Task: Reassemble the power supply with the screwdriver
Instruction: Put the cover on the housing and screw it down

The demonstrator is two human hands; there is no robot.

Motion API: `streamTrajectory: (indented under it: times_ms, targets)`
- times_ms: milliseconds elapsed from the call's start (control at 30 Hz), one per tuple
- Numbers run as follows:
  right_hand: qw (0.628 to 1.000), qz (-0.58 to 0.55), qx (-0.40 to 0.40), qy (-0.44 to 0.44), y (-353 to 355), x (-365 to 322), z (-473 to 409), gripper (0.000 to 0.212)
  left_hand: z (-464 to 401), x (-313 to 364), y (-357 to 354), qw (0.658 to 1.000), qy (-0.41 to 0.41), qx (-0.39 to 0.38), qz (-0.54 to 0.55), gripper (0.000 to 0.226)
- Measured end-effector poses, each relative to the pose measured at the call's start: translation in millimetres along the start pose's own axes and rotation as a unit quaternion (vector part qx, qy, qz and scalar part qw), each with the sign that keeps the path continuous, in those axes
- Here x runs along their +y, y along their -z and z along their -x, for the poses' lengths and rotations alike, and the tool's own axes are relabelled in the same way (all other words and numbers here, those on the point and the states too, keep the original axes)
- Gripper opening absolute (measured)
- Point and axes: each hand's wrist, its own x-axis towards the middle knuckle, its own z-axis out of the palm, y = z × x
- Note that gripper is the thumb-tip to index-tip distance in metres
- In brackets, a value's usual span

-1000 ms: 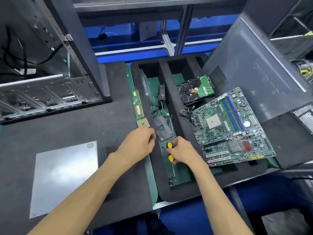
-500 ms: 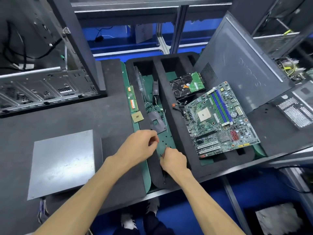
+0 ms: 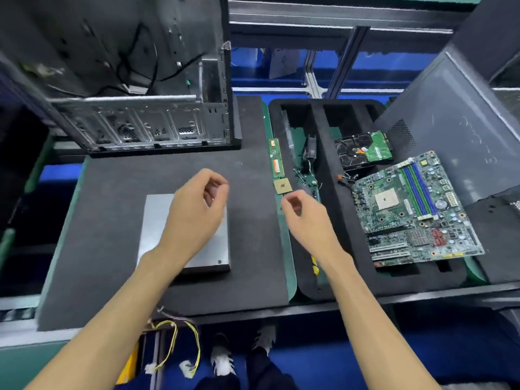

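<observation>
Head view shows the power supply (image 3: 157,220), a flat grey metal box, lying on the dark foam mat (image 3: 118,206) with its yellow cables (image 3: 180,342) hanging off the near edge, and the yellow-handled screwdriver (image 3: 315,267) resting in the foam tray (image 3: 326,153) under the right forearm. Left hand (image 3: 194,212) hovers over the box with fingers curled, and whether it pinches something small cannot be told. Right hand (image 3: 306,218) hangs loosely curled over the tray's left slot, beside the motherboard (image 3: 413,209).
</observation>
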Motion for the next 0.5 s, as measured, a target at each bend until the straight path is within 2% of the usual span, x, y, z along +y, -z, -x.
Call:
streamTrajectory:
  times_ms: [33,133,233,300,367,433,500]
  targets:
    - [0.999,-0.03,-0.006,0.027,-12.8,-13.1,-5.1,0.02,3.4,-10.1,14.4,0.998,0.032,0.044,0.012,0.013]
    - [0.994,-0.061,-0.053,0.074,-53.5,-46.1,-14.2,0.052,23.5,-42.9,50.8,0.982,0.128,0.14,-0.001,0.021]
    - [0.988,-0.073,-0.107,0.081,-90.9,-68.1,-16.1,0.07,53.9,-76.3,72.7,0.968,0.193,0.163,-0.008,0.021]
    - [0.988,-0.077,-0.118,0.07,-109.1,-75.2,-14.6,0.067,76.4,-100.1,79.3,0.95,0.282,0.135,-0.01,0.025]
    - [0.989,-0.07,-0.114,0.064,-118.6,-75.5,-13.9,0.051,99.5,-115.9,79.2,0.919,0.388,0.067,0.017,0.037]
    - [0.99,-0.07,-0.113,0.056,-119.7,-74.0,-14.7,0.033,120.6,-118.5,74.0,0.911,0.411,-0.039,-0.003,0.045]
    - [0.99,-0.076,-0.109,0.044,-117.8,-75.4,-16.1,0.029,126.1,-113.4,68.1,0.903,0.422,-0.067,0.05,0.049]
